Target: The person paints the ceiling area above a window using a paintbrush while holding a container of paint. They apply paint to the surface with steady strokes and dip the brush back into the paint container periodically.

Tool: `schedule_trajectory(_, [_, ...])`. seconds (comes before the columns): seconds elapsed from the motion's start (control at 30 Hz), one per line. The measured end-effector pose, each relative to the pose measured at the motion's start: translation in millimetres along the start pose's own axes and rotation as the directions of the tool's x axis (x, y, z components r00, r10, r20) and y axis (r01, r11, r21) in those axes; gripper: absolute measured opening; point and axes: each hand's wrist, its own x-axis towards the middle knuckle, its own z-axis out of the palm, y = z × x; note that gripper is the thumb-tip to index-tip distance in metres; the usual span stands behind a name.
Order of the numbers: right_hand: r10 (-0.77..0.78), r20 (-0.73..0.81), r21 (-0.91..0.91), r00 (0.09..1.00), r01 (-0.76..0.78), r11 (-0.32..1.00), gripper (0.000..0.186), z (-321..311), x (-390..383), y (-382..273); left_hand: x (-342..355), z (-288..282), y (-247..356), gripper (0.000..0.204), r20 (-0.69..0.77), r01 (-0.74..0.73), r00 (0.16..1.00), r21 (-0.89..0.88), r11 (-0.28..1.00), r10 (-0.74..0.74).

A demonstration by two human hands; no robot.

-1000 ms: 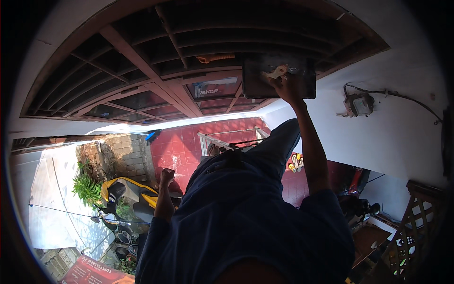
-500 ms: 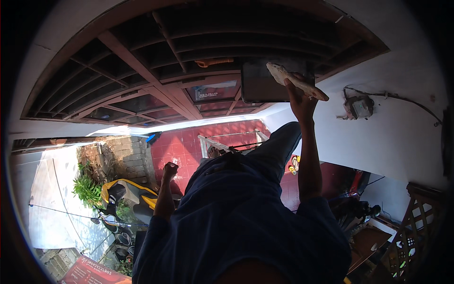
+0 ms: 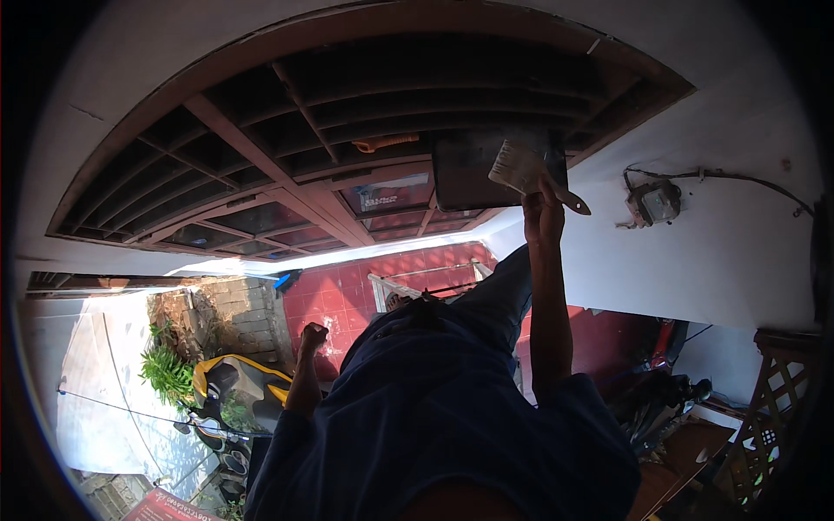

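Observation:
A wide, flat paintbrush (image 3: pixel 517 165) is in my right hand (image 3: pixel 543 217), gripped near the base of its handle. Its pale bristles point up and left, and the handle end sticks out to the right past my fingers. Behind the brush is a dark rectangular tray or container (image 3: pixel 460 178), set against the brown slatted window frame (image 3: pixel 234 130). How the tray is held up cannot be made out. My left hand (image 3: pixel 314 335) hangs low at my left side, closed in a fist, with nothing showing in it.
An orange-handled tool (image 3: pixel 385 142) lies among the slats. Below me a ladder (image 3: pixel 379 293) stands on red floor tiles (image 3: pixel 339 295). On the right wall a lamp (image 3: pixel 656 204) sticks out with its cable. A covered motorbike (image 3: pixel 239 382) stands lower left, a wooden lattice (image 3: pixel 764 408) lower right.
My right hand has come slightly down and toward me, turning the brush so its broad side shows. The left hand stays closed, seen slightly lower as the view has shifted.

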Motion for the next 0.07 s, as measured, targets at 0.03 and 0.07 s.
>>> schedule_trajectory(0.03, [0.082, 0.139, 0.165, 0.987, -0.105, 0.981, 0.035, -8.5, 1.1, 0.8, 9.8, 1.5, -8.1, 0.028, -0.002, -0.043, 0.999, 0.06, 0.997, 0.043])
schedule_trajectory(0.07, [0.065, 0.235, 0.268, 0.97, -0.129, 0.955, 0.037, -6.4, 3.6, 4.6, 16.0, 1.9, -11.8, 0.028, -0.003, -0.084, 0.996, 0.119, 0.989, 0.085])
